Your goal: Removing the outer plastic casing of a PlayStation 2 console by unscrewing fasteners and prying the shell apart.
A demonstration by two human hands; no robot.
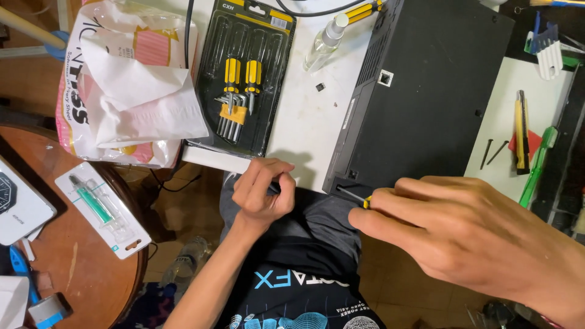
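The right hand (463, 231) pinches a screwdriver (353, 196), tip at the laptop (426, 91) corner just beyond its fingers, the left hand (263, 192) curls shut on something unclear; a tilted tip could slip off the screw.

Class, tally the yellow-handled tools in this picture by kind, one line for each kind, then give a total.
Screwdrivers in the blister pack: 2
Screwdriver in the right hand, at the black device: 1
Utility knife on the white surface: 1
Total: 4
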